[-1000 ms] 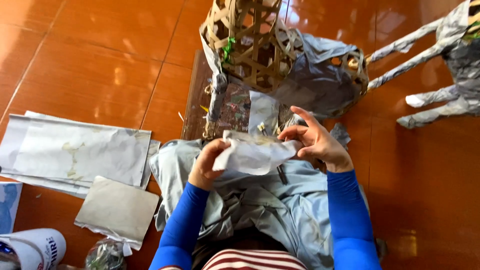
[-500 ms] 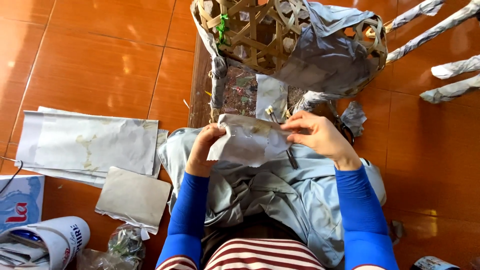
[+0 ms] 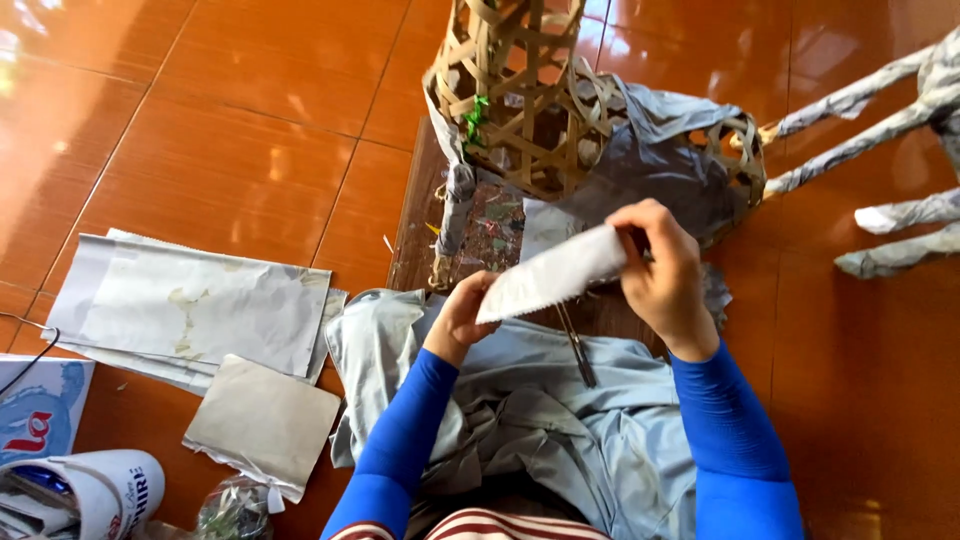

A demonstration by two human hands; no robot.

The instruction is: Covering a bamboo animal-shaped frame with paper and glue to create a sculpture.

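Both hands hold one piece of pale grey paper (image 3: 553, 274) over my lap. My left hand (image 3: 462, 315) grips its lower left end, and my right hand (image 3: 662, 272) pinches its upper right end. The paper is tilted, raised on the right. Beyond it stands a woven bamboo frame (image 3: 520, 95) partly covered with grey paper (image 3: 660, 160), resting on a dark board (image 3: 420, 215). A thin metal tool (image 3: 577, 348) lies on the grey cloth (image 3: 560, 430) covering my lap. Both arms wear blue sleeves.
Large paper sheets (image 3: 190, 305) and a smaller grey sheet (image 3: 262, 425) lie on the orange tiled floor to the left. A rolled sack (image 3: 85, 490) and a small plastic bag (image 3: 235, 510) sit at the bottom left. Paper-wrapped legs (image 3: 880, 110) of another figure reach in from the right.
The paper has gone from lying flat between my hands to tilted, with my right hand lifted higher. The view has shifted, showing more of the bamboo frame.
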